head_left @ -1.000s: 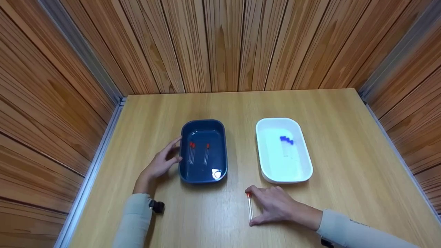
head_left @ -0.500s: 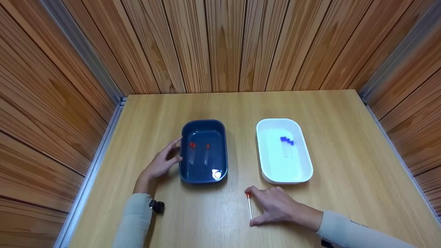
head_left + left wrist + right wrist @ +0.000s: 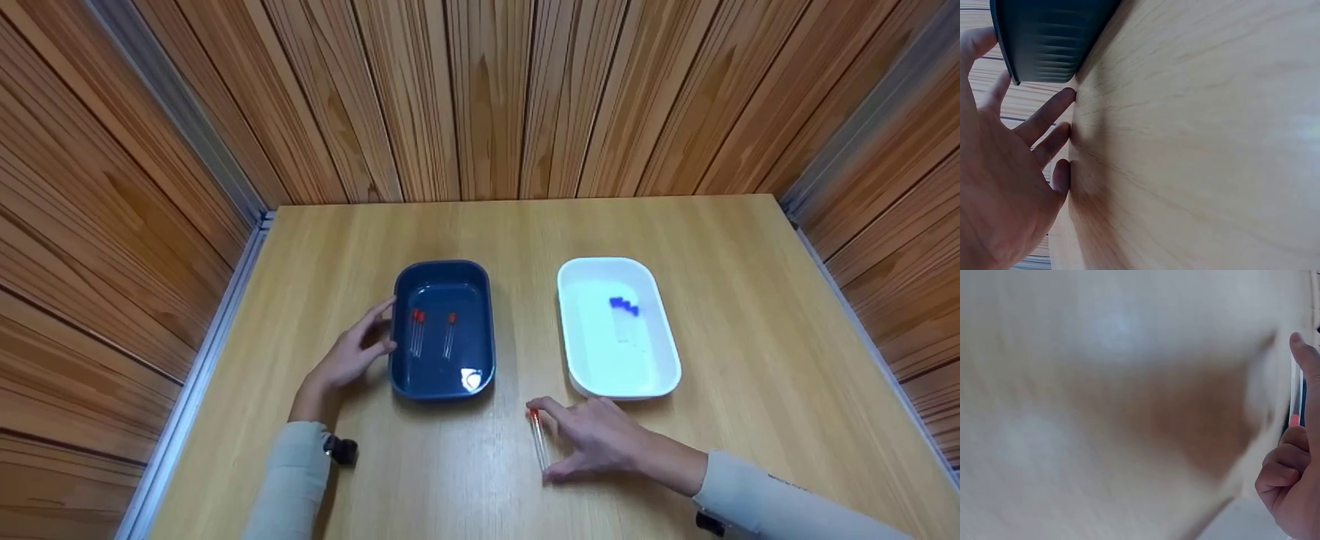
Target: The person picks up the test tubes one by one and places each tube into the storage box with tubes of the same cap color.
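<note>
My right hand (image 3: 600,437) pinches a clear test tube with a red cap (image 3: 538,444) by its two ends, thumb at the bottom and a finger at the cap. The tube leans slightly left at the top, above the table in front of the trays. In the right wrist view the tube (image 3: 1296,396) shows past the thumb, with other fingers curled. My left hand (image 3: 349,358) touches the left side of the dark blue tray (image 3: 442,379), fingers spread. Several red-capped tubes (image 3: 418,334) lie inside that tray. In the left wrist view fingertips meet the tray's rim (image 3: 1015,83).
A white tray (image 3: 607,375) stands to the right, holding several blue-capped tubes (image 3: 624,305). Wood-panelled walls (image 3: 487,105) close off the back and both sides of the table (image 3: 450,465). A metal rail (image 3: 195,375) runs along the left edge.
My right hand has risen slightly and moved a little away from me with the test tube, whose capped end now leans further left. The left hand and both trays stay in place.
</note>
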### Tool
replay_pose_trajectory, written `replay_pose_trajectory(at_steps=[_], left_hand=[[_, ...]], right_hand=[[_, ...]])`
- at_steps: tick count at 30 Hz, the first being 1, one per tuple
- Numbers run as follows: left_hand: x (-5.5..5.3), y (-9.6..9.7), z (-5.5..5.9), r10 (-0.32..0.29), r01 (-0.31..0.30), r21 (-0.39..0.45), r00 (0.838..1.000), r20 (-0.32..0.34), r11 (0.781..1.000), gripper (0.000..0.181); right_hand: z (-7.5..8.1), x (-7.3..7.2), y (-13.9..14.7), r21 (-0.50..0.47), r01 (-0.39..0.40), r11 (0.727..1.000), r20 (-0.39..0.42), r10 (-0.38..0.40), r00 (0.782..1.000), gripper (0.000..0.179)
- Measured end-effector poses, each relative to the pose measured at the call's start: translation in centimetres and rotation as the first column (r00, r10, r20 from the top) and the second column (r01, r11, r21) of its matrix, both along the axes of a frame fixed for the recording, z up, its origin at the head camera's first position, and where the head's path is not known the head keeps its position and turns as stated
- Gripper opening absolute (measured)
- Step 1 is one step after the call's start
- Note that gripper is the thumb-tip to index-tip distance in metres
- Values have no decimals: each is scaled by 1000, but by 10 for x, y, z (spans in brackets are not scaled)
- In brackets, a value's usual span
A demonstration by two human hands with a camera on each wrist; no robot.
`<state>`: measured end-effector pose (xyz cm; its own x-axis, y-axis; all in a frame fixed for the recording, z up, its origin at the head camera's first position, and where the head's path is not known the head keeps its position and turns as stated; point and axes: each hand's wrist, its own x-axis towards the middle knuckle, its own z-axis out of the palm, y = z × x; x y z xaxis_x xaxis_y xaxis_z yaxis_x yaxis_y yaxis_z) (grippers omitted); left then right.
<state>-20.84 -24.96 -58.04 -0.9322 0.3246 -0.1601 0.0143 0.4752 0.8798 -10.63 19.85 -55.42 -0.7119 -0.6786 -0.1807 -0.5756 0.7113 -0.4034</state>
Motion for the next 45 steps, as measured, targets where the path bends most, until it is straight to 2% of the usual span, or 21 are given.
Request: replay_pose_trajectory(at_steps=[7, 11, 16, 20, 25, 31, 36, 38, 41, 45], left_hand=[[-1, 0, 1, -2, 2, -8, 1000, -7, 1000, 74], [-2, -1, 1, 3, -3, -6, 1000, -10, 1000, 74], [-2, -1, -1, -5, 5, 0, 1000, -2, 1000, 74], [-1, 0, 0, -8, 8, -6, 1000, -10, 1000, 73], [-2, 0, 0, -15, 15, -8, 1000, -12, 1000, 75], [-1, -1, 0, -2, 2, -1, 1000, 2, 1000, 75], [-1, -1, -1, 9, -9, 5, 1000, 27, 1000, 73], [0, -1, -1, 8, -8, 9, 999, 35, 1000, 73], [1, -1, -1, 9, -10, 17, 999, 40, 1000, 73], [0, -1, -1, 6, -6, 21, 999, 34, 1000, 73]], right_hand=[[24, -9, -3, -47, 44, 998, -27, -45, 999, 96], [33, -14, -4, -58, 56, 997, -50, -59, 997, 96], [39, -15, -7, -76, 85, 993, 13, -85, 996, 98], [39, -16, -8, -167, 123, 978, 56, -115, 992, 96], [38, -19, -9, -327, 179, 928, 149, -137, 979, 92], [36, -24, -11, -458, 280, 844, 331, -130, 934, 89], [35, -23, -14, -545, 337, 767, 431, -88, 898, 87], [35, -23, -16, -571, 348, 744, 449, -71, 891, 86], [35, -23, -17, -590, 357, 724, 460, -62, 886, 87], [38, -25, -18, -582, 379, 719, 478, -74, 875, 89]])
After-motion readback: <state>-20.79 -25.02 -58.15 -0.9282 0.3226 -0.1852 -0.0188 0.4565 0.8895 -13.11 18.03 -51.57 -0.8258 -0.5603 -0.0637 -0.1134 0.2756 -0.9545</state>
